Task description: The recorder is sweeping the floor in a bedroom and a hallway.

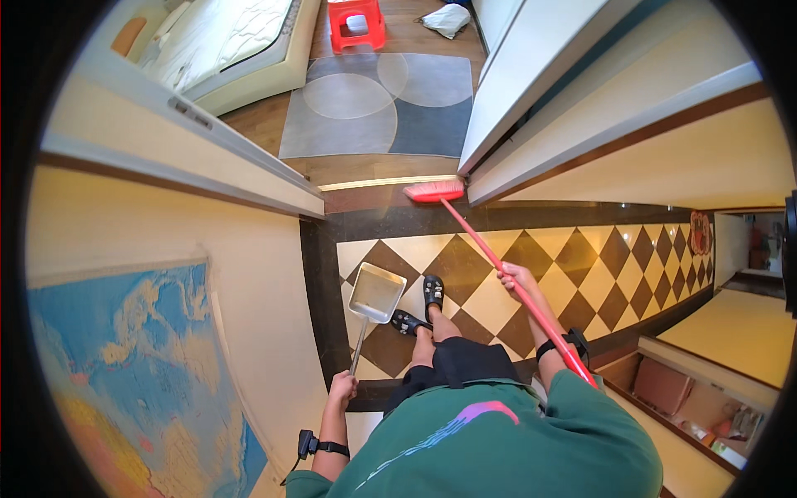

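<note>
My right hand (516, 280) is wrapped round the handle of a red broom (477, 241), which slants from beside my right arm up toward the doorway. Its pink-red bristle head (435, 192) rests on the dark floor strip by the door threshold (390, 183). Low on the left, my left hand (343, 386) is closed on the thin handle of a metal dustpan (378, 292). The square, pale pan is over the checkered tiles, just left of my feet; whether it touches the floor I cannot tell.
Walls flank the doorway; a map (149, 357) hangs on the left one. Past the threshold lie a grey rug (374, 108), a red stool (357, 25), a bed (224, 50) and a white bag (448, 21). At right, an open drawer (689, 398) holds several items. Black clogs (433, 292) are on my feet.
</note>
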Demonstrator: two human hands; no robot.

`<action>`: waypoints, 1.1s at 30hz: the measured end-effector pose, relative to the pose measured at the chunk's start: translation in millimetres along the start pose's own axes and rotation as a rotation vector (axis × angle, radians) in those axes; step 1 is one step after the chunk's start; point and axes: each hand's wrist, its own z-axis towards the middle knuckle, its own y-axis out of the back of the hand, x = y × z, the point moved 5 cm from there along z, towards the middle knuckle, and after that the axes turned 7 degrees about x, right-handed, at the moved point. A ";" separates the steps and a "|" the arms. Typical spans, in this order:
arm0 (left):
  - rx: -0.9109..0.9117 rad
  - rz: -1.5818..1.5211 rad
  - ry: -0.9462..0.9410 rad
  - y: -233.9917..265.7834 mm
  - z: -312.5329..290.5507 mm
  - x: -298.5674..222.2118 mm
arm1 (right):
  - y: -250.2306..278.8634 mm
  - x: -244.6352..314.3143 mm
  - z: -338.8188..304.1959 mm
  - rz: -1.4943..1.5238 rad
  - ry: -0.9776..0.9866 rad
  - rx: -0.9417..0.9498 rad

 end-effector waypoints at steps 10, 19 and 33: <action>0.045 0.154 0.058 -26.2 15.9 -53.7 | 46.5 -44.8 -175.2 0.038 0.035 -0.030; 0.009 0.277 0.093 -45.0 41.7 -114.5 | 115.1 -34.9 -137.9 0.325 0.181 -0.174; 0.056 0.446 0.101 -45.9 96.0 -210.2 | 28.3 -110.7 -189.0 0.496 0.291 -0.153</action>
